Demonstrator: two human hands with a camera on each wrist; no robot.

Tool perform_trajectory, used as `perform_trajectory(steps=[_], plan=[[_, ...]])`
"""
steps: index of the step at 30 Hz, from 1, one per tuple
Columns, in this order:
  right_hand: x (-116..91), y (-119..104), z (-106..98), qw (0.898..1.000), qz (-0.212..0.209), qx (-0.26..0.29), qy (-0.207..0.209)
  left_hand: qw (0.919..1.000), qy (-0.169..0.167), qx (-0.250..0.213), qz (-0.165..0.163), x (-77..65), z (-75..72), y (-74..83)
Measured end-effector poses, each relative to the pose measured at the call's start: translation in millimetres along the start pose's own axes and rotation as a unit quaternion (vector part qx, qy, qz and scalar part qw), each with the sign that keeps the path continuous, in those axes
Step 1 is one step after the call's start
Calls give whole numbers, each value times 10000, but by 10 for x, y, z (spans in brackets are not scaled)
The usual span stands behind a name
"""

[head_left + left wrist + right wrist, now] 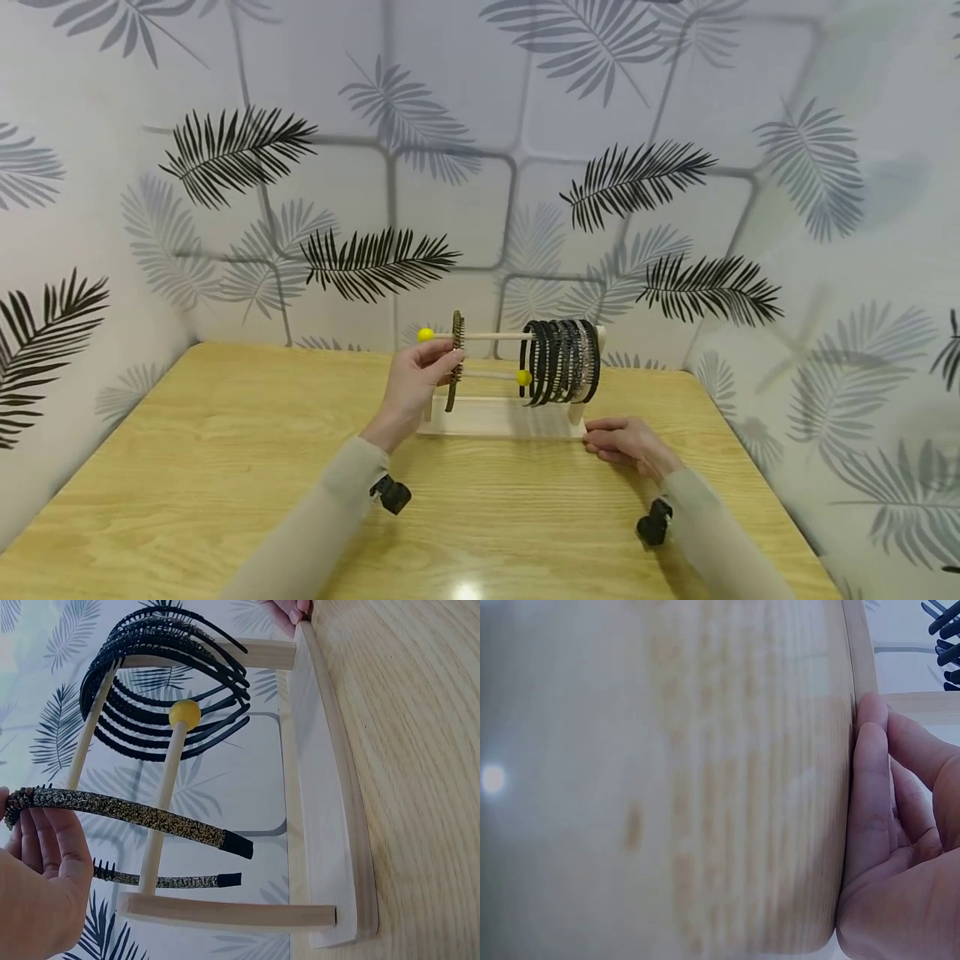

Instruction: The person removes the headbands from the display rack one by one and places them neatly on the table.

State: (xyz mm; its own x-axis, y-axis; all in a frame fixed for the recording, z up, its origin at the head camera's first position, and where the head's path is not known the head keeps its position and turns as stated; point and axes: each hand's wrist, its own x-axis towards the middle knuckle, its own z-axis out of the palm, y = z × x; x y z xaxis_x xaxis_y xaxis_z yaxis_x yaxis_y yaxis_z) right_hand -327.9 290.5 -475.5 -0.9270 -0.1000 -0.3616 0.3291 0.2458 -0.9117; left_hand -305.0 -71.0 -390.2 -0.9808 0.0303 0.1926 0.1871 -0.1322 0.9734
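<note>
A pale wooden headband stand has two horizontal rods with yellow ball ends. My left hand pinches a gold-and-black glittery headband near the stand's left side. The headband's arch faces the hand, and its black-tipped ends lie on either side of the front rod in the left wrist view. Several black and dark headbands hang bunched at the right end of the rods. My right hand holds the right front corner of the stand's base, with its fingertips against the edge in the right wrist view.
The stand is on a light wood-grain table. Close behind the table rises a wall with a leaf pattern, and patterned walls also flank both sides. A yellow ball caps the near rod's free end.
</note>
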Motion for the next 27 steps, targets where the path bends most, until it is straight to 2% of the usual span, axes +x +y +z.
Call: perform_trajectory(steps=[9,21,27], plan=[[44,-15,7,10000,17,-32,-25,9999,123,-37,-42,-1,-127,-3],[17,31,1,9999,14,-92,-51,9990,264,-248,-262,-7,-210,63],[12,23,13,9999,-12,-83,-57,9988,347,-251,-236,14,-277,72]])
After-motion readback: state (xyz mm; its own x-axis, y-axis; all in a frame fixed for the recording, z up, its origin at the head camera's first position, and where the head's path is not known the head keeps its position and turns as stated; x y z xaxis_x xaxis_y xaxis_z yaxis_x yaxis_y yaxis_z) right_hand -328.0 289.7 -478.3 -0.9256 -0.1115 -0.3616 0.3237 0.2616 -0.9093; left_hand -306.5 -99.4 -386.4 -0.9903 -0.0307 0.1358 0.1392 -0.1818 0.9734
